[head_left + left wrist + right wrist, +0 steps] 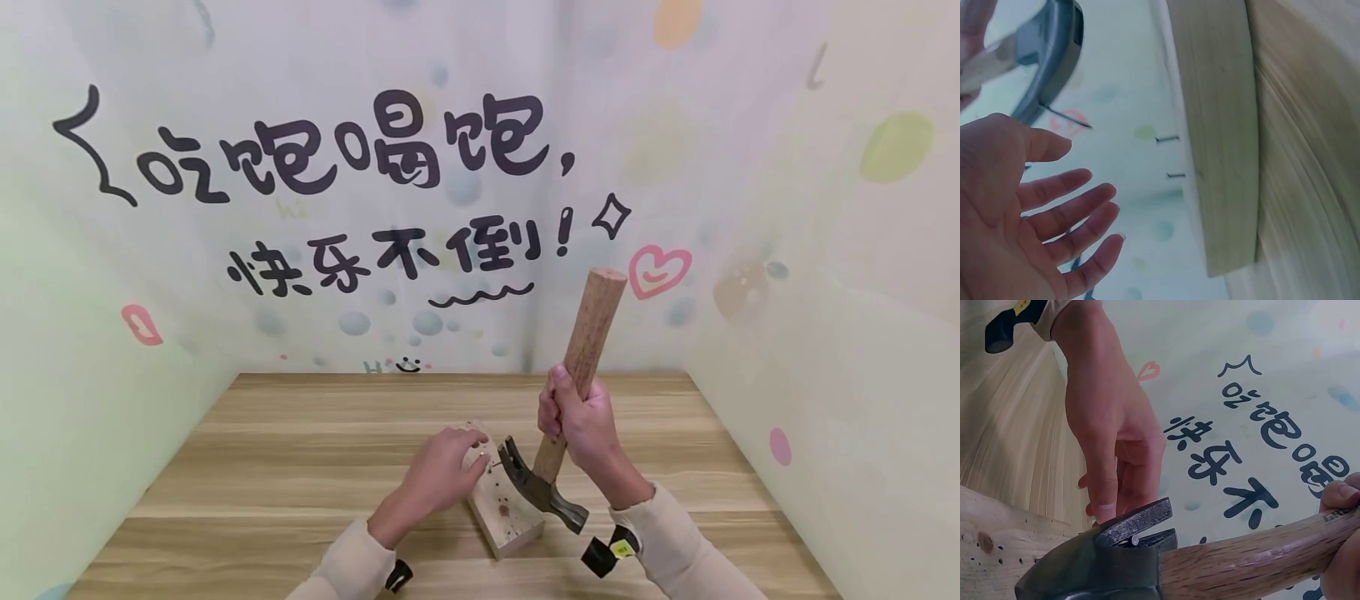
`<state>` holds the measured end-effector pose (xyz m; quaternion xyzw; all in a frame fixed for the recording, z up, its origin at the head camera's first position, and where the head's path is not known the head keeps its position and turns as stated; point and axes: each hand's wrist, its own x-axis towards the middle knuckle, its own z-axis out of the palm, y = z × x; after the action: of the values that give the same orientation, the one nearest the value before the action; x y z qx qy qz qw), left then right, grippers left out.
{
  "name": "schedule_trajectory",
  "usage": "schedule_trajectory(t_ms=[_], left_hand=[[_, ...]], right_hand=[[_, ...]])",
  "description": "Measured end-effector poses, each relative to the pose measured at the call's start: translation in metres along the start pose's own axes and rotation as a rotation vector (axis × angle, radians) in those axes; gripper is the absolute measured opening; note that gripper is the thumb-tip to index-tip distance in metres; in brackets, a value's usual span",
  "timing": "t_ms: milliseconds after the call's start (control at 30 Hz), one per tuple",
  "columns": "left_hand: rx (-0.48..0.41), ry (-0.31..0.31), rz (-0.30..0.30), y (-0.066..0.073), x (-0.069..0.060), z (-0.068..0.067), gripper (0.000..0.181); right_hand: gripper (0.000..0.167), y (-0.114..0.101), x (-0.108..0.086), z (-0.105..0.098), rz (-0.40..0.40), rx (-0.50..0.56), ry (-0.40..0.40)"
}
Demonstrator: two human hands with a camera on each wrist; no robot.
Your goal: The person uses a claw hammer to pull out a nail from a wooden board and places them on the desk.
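Observation:
My right hand (588,421) grips the wooden handle of a claw hammer (597,325), held upright with its head low over a wooden board (517,537). A nail (1067,117) sits in the slot of the claw, its shank sticking out clear of the board in the left wrist view. Beside the claw, my left hand (441,468) hovers with fingers loosely bent and nothing between them, as the left wrist view shows. Two bent-tipped nails (1168,139) stand out of the board's face. Dark holes and a knot mark that face.
The board lies on a wood-grain table (300,475). Behind and at both sides rise pale walls (810,375), the back one printed with black lettering. Each wrist carries a small black camera (600,557).

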<state>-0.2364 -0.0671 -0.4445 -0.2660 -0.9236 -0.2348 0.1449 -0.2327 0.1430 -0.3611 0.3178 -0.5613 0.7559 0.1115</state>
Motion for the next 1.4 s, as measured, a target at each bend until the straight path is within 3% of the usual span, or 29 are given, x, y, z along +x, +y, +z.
schedule_trajectory(t_ms=[200,567,1033,1400], left_hand=[[0.009,0.069,0.131,0.008,-0.003,0.002,0.019],[-0.029,0.107,0.233,0.008,-0.003,0.010,0.007],[-0.130,0.156,0.173,0.003,-0.002,0.006,0.008],[-0.220,0.152,0.020,-0.014,-0.009,-0.003,0.006]], right_hand=[[0.043,0.000,0.000,0.002,0.017,0.007,0.005],[0.043,0.000,0.000,0.006,0.023,-0.004,-0.003],[0.042,0.009,-0.003,0.006,0.027,-0.005,-0.017],[0.043,0.017,-0.008,0.006,0.083,-0.038,0.030]])
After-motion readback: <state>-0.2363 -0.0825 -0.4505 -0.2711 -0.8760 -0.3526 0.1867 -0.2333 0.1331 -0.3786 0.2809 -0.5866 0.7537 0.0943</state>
